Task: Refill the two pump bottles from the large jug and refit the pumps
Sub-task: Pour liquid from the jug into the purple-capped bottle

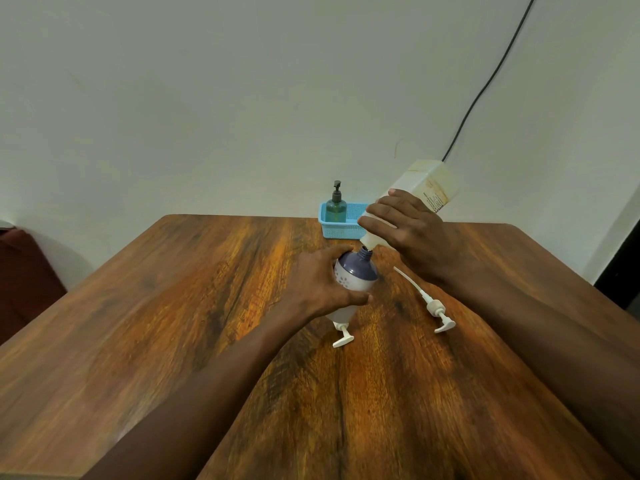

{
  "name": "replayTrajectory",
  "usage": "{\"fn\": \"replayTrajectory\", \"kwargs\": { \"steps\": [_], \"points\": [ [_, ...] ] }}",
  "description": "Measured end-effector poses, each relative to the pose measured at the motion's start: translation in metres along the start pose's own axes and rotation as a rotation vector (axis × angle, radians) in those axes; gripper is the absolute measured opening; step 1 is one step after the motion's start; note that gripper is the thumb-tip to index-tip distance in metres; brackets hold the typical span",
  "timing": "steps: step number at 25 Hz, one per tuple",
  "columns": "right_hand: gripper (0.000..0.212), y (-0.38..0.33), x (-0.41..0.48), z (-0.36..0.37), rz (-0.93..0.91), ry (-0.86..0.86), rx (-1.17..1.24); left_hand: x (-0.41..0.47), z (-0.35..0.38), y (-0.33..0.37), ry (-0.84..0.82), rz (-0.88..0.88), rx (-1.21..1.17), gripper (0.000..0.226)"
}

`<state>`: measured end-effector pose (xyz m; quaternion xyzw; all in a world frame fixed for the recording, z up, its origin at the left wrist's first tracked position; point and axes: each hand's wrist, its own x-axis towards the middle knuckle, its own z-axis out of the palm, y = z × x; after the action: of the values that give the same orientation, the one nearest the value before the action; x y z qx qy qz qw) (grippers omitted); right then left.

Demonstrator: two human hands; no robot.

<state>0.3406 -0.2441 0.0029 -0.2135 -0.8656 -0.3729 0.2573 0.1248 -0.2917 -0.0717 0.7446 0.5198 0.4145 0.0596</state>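
Left hand (320, 282) curls its fingers and thumb around a white bottle with a purple top (356, 271), gripping it from the left side at the middle of a wooden table (173, 306). The bottle leans to the right, its open neck turned up toward the jug. Right hand (405, 226) wraps over the lower end of a large pale jug (419, 183), holding it in the air, tipped steeply so that its base points up and to the right and its mouth meets the bottle's neck. Whether liquid runs between them cannot be told.

Two white pumps lie loose on the table. One pump with a long tube (437, 310) rests to the right of the bottle, just beside the right forearm, its tube pointing back toward the jug's mouth. A second pump (343, 337) shows only its spout, just in front of the bottle's base and close to the left wrist.

At the far edge of the table, behind the right hand, stands a blue basket (341, 232) partly covered by the jug and fingers. A green bottle (336, 207) with a dark pump fitted stands upright in its left end. A black cable (485, 88) runs down the pale wall behind the jug.
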Motion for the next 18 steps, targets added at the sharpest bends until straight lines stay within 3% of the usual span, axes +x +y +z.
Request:
{"fn": "replayTrajectory", "kwargs": {
  "steps": [5, 8, 15, 18],
  "points": [
    [0.054, 0.0, -0.003, 0.001, 0.059, -0.021, 0.053, -0.002, 0.001, 0.0, 0.016, -0.001, -0.017, 0.095],
    [0.062, 0.002, -0.009, 0.009, 0.226, -0.111, 0.15, -0.002, 0.002, -0.002, 0.026, -0.029, -0.051, 0.097],
    [0.078, -0.006, -0.024, 0.015, 0.656, -0.124, 0.503, -0.005, -0.003, 0.0, 0.042, -0.028, -0.161, 0.083],
    [0.089, -0.004, -0.031, 0.024, 0.861, -0.28, 0.586, -0.007, -0.003, -0.006, 0.052, -0.051, -0.181, 0.082]
  ]
}}
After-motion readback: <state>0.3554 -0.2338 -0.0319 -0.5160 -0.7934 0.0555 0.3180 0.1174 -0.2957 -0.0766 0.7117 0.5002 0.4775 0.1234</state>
